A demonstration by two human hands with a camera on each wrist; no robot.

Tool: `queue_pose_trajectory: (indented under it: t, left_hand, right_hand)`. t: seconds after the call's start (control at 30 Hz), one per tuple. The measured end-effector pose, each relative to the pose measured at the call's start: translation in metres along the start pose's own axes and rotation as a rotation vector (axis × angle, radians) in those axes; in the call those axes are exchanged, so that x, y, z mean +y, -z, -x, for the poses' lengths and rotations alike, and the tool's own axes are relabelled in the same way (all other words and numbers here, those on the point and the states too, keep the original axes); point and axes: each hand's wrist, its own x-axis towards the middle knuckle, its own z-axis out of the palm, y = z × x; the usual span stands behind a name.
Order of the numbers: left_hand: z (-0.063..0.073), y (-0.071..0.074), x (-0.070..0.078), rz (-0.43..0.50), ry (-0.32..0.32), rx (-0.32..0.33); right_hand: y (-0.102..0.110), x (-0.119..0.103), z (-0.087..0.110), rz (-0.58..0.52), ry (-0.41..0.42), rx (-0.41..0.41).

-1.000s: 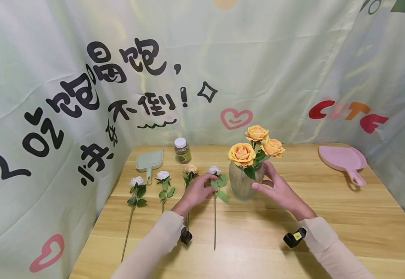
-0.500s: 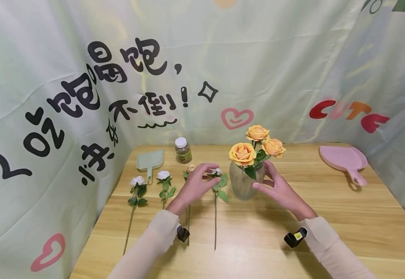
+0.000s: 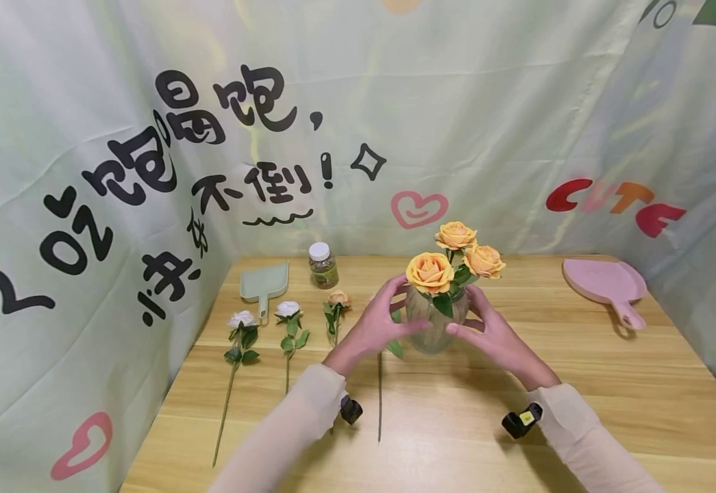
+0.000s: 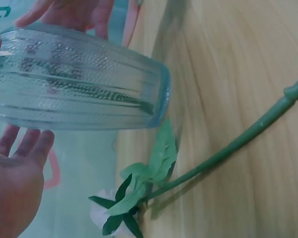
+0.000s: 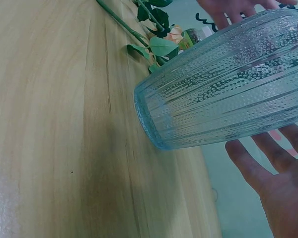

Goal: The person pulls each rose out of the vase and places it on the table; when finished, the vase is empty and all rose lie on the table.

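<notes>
A clear ribbed glass vase (image 3: 433, 322) stands on the wooden table with three yellow-orange roses (image 3: 429, 272) in it; a green stem shows through its textured wall. My left hand (image 3: 382, 320) holds the vase from the left, thumb across its front and fingers spread behind. On the opposite side my right hand (image 3: 493, 332) holds it likewise, thumb in front, and its spread fingers (image 5: 275, 153) show along the wall in the right wrist view. A white rose (image 4: 107, 213) with green leaves lies beside the vase, its head mostly hidden by my left hand in the head view.
To the left lie two more white roses (image 3: 242, 320) and a peach rose (image 3: 338, 298). Behind them are a grey-green dustpan (image 3: 265, 282) and a white-lidded jar (image 3: 323, 267). A pink dustpan (image 3: 606, 281) lies at the right. Printed cloth (image 3: 493, 123) hangs around the table.
My left hand has let go of the leaves of the white rose nearest the vase, lifted, and moved right onto the vase. My right hand has stayed at the vase.
</notes>
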Motion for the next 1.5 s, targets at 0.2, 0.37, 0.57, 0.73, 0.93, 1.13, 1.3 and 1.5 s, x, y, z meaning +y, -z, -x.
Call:
queue_pose_trajectory:
  t: [0.2,0.37,0.57,0.73,0.93,1.13,1.3,1.5]
  left_hand:
    - [-0.001,-0.006,-0.003,-0.002,0.041,-0.01]
    - [-0.001,-0.008,-0.003,0.004,0.052,-0.01]
    - [0.0,-0.01,-0.003,-0.004,0.057,0.002]
    - [0.0,-0.01,-0.002,-0.006,0.048,-0.001]
    - [0.0,-0.008,-0.004,-0.008,0.051,0.002]
    - [-0.001,-0.007,-0.005,-0.004,0.057,-0.004]
    - [-0.002,-0.007,-0.005,0.004,0.057,-0.012]
    - [-0.002,-0.008,-0.004,0.012,0.05,-0.014]
  right_hand:
    - [-0.001,0.001,-0.001,-0.021,0.001,-0.012]
    - [0.0,-0.001,0.002,-0.018,-0.008,-0.017]
    - [0.001,-0.009,0.004,-0.043,0.033,0.043]
    - [0.001,-0.021,0.005,-0.051,0.091,0.221]
    - [-0.002,-0.033,0.003,-0.112,0.244,0.37]
    - [-0.002,-0.04,-0.002,-0.104,0.4,0.329]
    - [0.0,-0.045,-0.005,-0.086,0.44,0.288]
    - [-0.001,-0.048,-0.007,-0.124,0.505,0.315]
